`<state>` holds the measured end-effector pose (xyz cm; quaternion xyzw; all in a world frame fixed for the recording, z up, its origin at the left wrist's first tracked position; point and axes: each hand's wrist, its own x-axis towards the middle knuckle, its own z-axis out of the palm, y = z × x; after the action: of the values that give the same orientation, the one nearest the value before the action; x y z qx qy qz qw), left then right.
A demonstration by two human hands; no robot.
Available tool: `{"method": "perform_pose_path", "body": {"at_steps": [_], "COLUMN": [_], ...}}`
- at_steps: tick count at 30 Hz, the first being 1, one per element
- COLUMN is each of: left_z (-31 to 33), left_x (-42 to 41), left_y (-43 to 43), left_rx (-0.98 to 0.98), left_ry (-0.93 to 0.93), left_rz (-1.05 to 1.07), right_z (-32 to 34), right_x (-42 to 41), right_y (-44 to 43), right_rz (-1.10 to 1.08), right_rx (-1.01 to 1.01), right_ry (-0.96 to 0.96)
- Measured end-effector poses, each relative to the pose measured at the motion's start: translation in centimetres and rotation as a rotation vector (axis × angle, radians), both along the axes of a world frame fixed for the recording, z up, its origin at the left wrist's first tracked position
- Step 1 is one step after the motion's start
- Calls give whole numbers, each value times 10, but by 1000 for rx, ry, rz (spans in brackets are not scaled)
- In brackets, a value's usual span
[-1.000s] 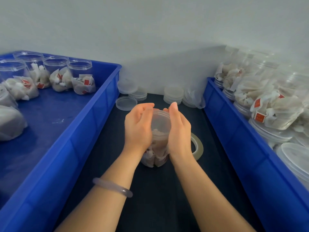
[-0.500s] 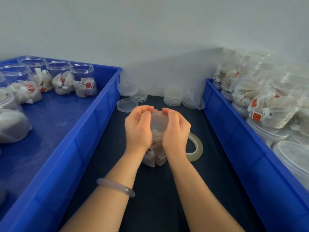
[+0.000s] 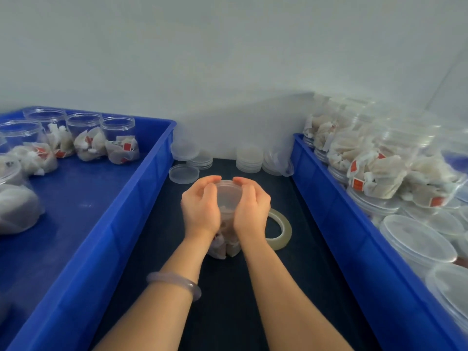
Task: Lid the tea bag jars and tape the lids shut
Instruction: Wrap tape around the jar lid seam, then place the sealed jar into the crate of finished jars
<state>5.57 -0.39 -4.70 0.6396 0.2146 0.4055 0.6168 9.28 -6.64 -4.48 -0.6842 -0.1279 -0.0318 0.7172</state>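
Between the two blue bins, from the head view, the jar (image 3: 226, 240) stands on the dark mat with its lid (image 3: 228, 192) on top. The left hand (image 3: 201, 209) and right hand (image 3: 250, 211) curl round the lid's rim, seemingly seating it. The tape roll (image 3: 281, 233) lies just beside the jar, untouched, so taping is left to do. Open jars (image 3: 119, 138) wait in the left bin (image 3: 141, 178), and lidded jars (image 3: 374, 171) fill the right bin (image 3: 329, 198).
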Motion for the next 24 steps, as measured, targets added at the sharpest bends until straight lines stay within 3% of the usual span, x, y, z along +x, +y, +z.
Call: {"method": "perform_pose_path", "body": {"at_steps": [2,7,11,17,21,24], "left_z": [10,68,117,166,203,222], "left_x": [-6,-20,-19,-4,38,83], "left_y": [-8,-47,-98,-169,-218,-248], "left_rx": [25,87,85,-9,-86,52], "left_ry": [-20,-344,-405,-405,-399,-313], "left_rz": [-15,-141,-311,-538,-751,-898], "right_z": [9,67,118,170,214,234], "right_x": [-9,-28,-35,-28,-1,37], "right_y": [-7,-54,-109,-184,-239,-278], "right_rz": [-13,-120,-196,-403,-593,-714], "right_rx": [17,193,313,235,49,-41], "right_ry": [-27,-281,-327,-359,-412,-420]}}
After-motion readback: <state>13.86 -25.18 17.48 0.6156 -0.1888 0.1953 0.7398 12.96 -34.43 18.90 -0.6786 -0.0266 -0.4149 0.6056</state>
